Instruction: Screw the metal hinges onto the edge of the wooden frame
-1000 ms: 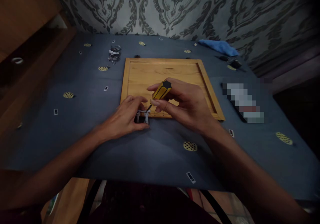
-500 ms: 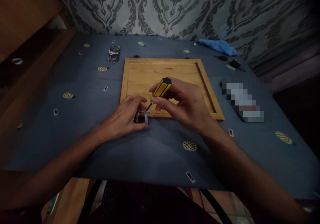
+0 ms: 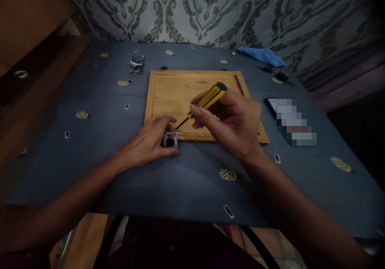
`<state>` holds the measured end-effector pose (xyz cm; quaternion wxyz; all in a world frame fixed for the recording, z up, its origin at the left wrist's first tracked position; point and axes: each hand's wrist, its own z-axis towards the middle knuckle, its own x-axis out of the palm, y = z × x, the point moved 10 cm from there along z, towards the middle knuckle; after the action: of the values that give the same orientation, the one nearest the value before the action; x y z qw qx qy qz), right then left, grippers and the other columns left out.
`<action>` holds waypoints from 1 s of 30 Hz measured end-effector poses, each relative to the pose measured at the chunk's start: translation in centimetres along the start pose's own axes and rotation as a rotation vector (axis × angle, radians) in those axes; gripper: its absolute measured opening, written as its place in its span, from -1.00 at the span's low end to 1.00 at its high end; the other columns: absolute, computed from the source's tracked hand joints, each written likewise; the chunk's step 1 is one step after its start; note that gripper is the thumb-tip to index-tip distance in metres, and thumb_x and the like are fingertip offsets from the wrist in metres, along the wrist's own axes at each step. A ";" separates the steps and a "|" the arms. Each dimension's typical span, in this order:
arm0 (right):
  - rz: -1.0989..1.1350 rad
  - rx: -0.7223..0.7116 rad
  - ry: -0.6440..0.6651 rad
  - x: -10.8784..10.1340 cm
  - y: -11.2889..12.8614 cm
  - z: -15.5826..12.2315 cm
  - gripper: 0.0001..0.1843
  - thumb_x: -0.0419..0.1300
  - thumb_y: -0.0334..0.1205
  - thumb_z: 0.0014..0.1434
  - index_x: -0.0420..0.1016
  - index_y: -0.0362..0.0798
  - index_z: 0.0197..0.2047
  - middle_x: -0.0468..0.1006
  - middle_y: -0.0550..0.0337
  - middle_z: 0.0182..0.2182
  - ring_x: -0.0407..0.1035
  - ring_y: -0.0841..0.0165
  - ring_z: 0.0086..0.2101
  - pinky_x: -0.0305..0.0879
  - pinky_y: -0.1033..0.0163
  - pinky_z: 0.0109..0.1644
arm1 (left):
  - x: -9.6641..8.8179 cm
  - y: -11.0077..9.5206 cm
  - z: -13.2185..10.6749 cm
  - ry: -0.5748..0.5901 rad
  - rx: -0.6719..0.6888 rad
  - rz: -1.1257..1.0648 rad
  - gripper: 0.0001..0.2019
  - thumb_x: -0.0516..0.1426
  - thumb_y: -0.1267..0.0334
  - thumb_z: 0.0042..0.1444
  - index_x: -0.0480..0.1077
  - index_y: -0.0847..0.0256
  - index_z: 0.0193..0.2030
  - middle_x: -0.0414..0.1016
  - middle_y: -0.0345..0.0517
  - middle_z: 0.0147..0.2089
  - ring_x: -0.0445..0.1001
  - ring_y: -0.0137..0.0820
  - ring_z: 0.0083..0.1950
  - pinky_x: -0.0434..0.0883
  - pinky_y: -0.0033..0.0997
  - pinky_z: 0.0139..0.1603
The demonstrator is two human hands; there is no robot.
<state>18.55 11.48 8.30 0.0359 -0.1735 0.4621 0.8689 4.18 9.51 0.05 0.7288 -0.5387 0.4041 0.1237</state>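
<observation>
Half-curled fingers of the left hand (image 3: 150, 136) hold the metal hinge (image 3: 175, 140) near frame centre on the wooden panel (image 3: 180, 90), the right hand (image 3: 239, 118) grips the screwdriver (image 3: 209, 98), fastening appears incomplete, and upper-left hardware (image 3: 137, 64) lies unmounted.

No wording can be read with certainty. The blue tablecloth (image 3: 180, 191) bears small rectangular printed labels (image 3: 228, 212) (even the nearest, with its large letters, is too blurred to spell out); the phone's screen (image 3: 296, 120) is pixelated.
</observation>
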 end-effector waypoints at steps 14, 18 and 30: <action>-0.100 -0.046 0.059 1.0 -0.2 -0.4 -0.57 0.37 0.18 0.28 0.50 0.01 -0.37 0.48 0.21 -0.46 0.37 0.35 -0.45 0.32 0.20 -0.39 | -0.1 0.0 -0.1 -0.019 0.020 -0.003 -0.42 0.40 0.19 0.09 0.29 0.10 0.21 0.50 -0.08 0.03 0.49 -0.15 0.12 0.49 -0.14 0.12; -0.160 -0.094 0.099 1.1 0.4 -0.3 -0.59 0.34 0.16 0.31 0.50 0.00 -0.35 0.48 0.23 -0.48 0.37 0.36 -0.46 0.29 0.18 -0.36 | 0.0 -0.2 -0.1 -0.004 0.017 -0.008 -0.48 0.40 0.22 0.09 0.32 0.13 0.13 0.49 -0.08 0.01 0.47 -0.15 0.13 0.48 -0.16 0.12; -0.203 -0.146 0.253 1.6 0.9 -0.1 -0.58 0.29 0.13 0.37 0.44 -0.01 -0.36 0.53 0.21 -0.42 0.41 0.37 -0.42 0.30 0.19 -0.30 | -0.2 -0.1 0.0 0.001 -0.004 0.006 -0.52 0.38 0.18 0.09 0.33 0.10 0.09 0.50 -0.10 0.01 0.48 -0.14 0.13 0.48 -0.14 0.14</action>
<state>16.85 10.77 8.41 0.0521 -0.3294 0.3788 0.8633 4.19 9.52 0.27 0.7271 -0.5390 0.4060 0.1264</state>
